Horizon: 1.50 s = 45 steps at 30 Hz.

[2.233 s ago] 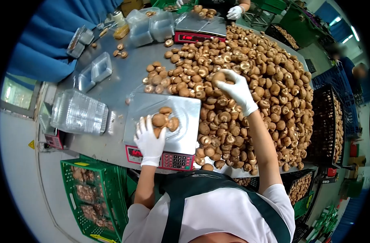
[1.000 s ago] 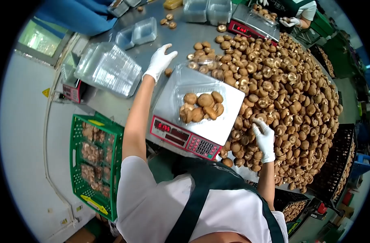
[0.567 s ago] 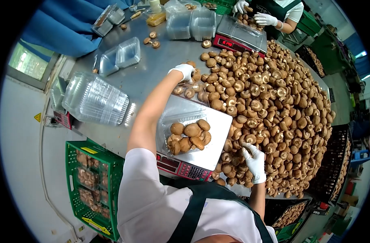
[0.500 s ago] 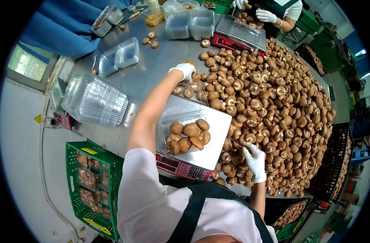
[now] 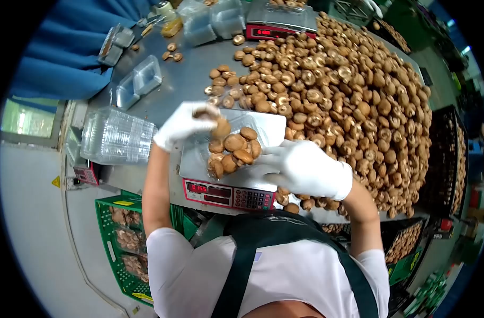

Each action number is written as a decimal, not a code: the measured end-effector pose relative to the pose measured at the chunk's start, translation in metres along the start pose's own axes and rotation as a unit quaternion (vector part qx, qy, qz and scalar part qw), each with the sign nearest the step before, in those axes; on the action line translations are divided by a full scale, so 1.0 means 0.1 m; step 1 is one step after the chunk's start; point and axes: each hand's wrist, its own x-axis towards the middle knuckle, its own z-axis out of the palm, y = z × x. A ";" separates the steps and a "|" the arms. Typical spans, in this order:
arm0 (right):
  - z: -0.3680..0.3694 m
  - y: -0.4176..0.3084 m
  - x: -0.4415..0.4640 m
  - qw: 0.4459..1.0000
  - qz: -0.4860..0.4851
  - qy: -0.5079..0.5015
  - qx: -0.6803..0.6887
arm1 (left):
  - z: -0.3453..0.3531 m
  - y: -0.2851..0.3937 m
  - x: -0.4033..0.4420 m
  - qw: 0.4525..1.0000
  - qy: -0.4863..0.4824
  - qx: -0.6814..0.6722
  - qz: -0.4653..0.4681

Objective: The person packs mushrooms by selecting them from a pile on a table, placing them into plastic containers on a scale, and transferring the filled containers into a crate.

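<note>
My left hand (image 5: 188, 125), in a white glove, is closed on a brown mushroom (image 5: 221, 127) above the left side of a clear plastic tray. More mushrooms (image 5: 234, 143) lie heaped in that tray, which rests on the metal plate (image 5: 274, 125) of a red-framed scale (image 5: 229, 195). From the right, my gloved right hand (image 5: 305, 168) reaches to the tray's edge, its fingers stretched and apart with nothing visible in them. The hand partly covers the plate's right side.
A large mushroom pile (image 5: 353, 116) spreads to the right. Stacked clear trays (image 5: 117, 137) stand at left, and a two-part tray (image 5: 140, 83) lies behind them. Another scale (image 5: 281, 24) is at the back. A green crate (image 5: 107, 233) with packed mushrooms sits below left.
My left hand has come back from the far mushrooms to the tray, bringing a mushroom. My right hand has left the pile and moved left to the tray. The view has shifted.
</note>
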 end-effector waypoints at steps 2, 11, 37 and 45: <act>-0.08 -0.37 0.25 0.991 -0.124 0.022 -0.034 | 0.22 -0.05 -0.24 0.993 -0.025 0.116 -0.001; -0.43 -0.92 -0.06 0.961 -0.267 -0.051 -0.056 | 0.29 -0.41 -0.71 0.973 0.230 -0.027 -0.006; -0.84 -0.43 0.26 0.990 0.031 -0.065 -0.121 | 0.04 -0.39 -0.56 0.901 0.425 -0.063 -0.060; -0.11 0.53 -0.32 0.980 0.188 -0.012 0.069 | 0.19 -0.80 -0.30 0.907 0.336 -0.198 -0.160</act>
